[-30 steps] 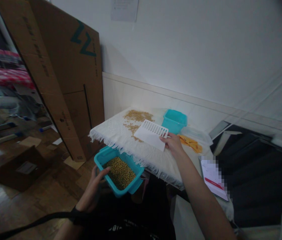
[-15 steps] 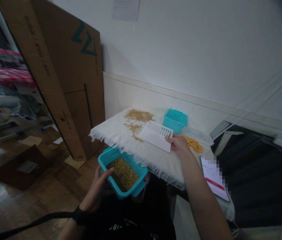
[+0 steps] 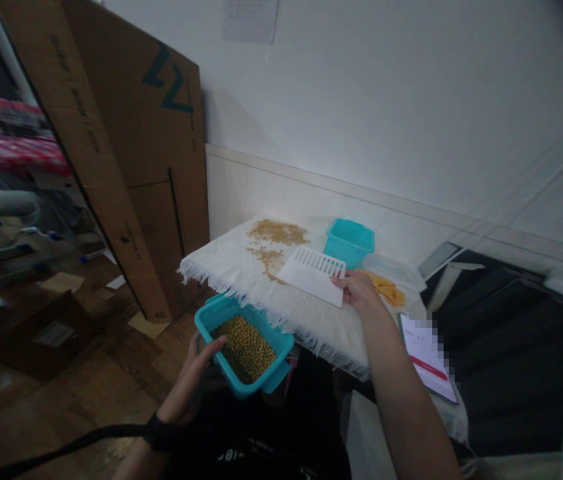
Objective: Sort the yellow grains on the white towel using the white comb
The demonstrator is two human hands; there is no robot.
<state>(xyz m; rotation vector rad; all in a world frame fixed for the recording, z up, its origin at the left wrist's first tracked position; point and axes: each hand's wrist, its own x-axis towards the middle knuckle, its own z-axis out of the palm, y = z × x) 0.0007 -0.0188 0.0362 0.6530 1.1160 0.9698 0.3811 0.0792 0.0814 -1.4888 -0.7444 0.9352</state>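
Note:
My left hand (image 3: 200, 365) grips the left side of a teal plastic tub (image 3: 277, 371), thumb over its rim. Soybeans (image 3: 248, 347) lie inside the tub, which sits just below the table's fringed front edge. In my right hand (image 3: 361, 291) is a flat white scraper (image 3: 306, 275) with a row of slots along its far side, pinched at its right end. The scraper rests on or just above the white tablecloth (image 3: 221, 263). Left of the scraper are loose soybeans (image 3: 278, 232), one wide patch at the back and a thinner scatter nearer.
A second teal tub (image 3: 350, 243) stands at the back of the table, beside a clear lid (image 3: 397, 268) and a yellow cloth (image 3: 388, 291). A tablet (image 3: 428, 360) lies at the right edge. To the left stands a tall cardboard box (image 3: 161, 153); a wall runs behind.
The scraper has shifted very slightly toward me in my right hand. The tub in my left hand has barely moved.

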